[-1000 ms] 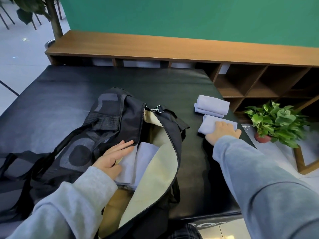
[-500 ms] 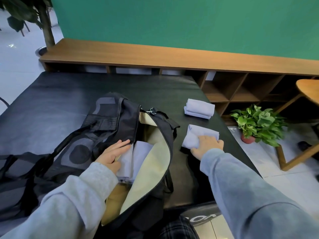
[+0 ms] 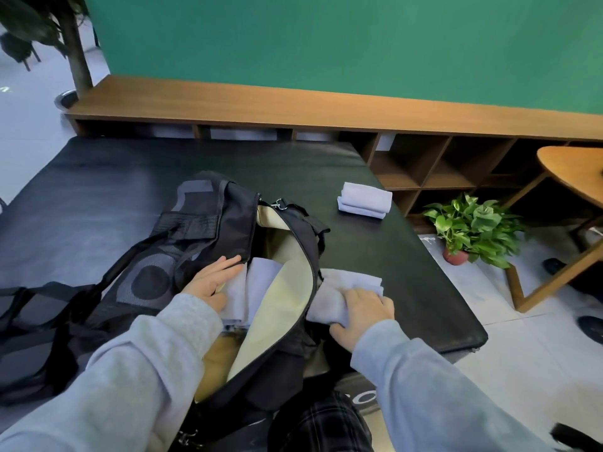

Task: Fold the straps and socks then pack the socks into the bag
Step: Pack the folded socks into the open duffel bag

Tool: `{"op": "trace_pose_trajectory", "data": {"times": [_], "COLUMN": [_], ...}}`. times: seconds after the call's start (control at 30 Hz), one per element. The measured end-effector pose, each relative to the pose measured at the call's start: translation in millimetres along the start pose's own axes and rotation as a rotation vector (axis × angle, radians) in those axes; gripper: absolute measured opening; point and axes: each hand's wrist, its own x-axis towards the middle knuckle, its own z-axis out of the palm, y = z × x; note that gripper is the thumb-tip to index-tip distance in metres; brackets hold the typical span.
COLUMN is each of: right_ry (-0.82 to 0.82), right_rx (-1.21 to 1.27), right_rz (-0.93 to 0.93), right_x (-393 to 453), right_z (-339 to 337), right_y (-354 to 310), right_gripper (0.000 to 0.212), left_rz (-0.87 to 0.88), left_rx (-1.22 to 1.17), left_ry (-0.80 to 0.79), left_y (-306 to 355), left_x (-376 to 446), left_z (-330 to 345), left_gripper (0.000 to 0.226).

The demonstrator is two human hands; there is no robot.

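A black bag [image 3: 208, 230] with a cream lining lies unzipped on the black mat [image 3: 408, 272]. Folded pale lilac socks [image 3: 257, 285] sit inside its opening. My left hand [image 3: 208, 282] rests on them and holds the bag's edge apart. My right hand [image 3: 362, 311] grips another folded sock pair [image 3: 346, 288] right beside the bag's zipper edge. A third folded pair [image 3: 363, 200] lies alone farther back on the mat. The bag's black straps [image 3: 36, 308] trail to the left.
A low wooden shelf unit [image 3: 326, 106] runs along the green wall behind the mat. A potted green plant [image 3: 470, 226] stands on the floor to the right, next to a wooden table [image 3: 574, 177]. The mat's right edge is near my right arm.
My right hand has dragged the folded sock pair from the mat's right side over to the bag's opening. My left hand has stayed on the socks inside.
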Motion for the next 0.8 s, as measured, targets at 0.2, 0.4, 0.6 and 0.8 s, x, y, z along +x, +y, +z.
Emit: {"op": "trace_pose_trajectory", "data": {"times": [0.2, 0.4, 0.6, 0.8], "right_ry": [-0.016, -0.081, -0.072, -0.122], "right_rx": [0.188, 0.291, 0.204, 0.316], "right_rz": [0.047, 0.08, 0.038, 0.085], "right_x": [-9.5, -17.5, -13.9, -19.5], "right_z": [-4.7, -21.3, -11.3, -6.4], "right_y": [3.9, 12.0, 13.1, 8.5], "right_gripper": [0.07, 0.057, 0.043, 0.043], "left_rz": [-0.012, -0.016, -0.027, -0.051], "left_rx": [0.0, 0.006, 0.071, 0.087], "left_ry": [0.026, 0.021, -0.019, -0.035], "left_y": [2.8, 5.3, 4.1, 6.2], "left_x": [-1.0, -1.1, -0.4, 0.5], "left_z": [2.0, 1.3, -0.4, 0.1], "left_gripper": [0.072, 0.06, 0.07, 0.063]}}
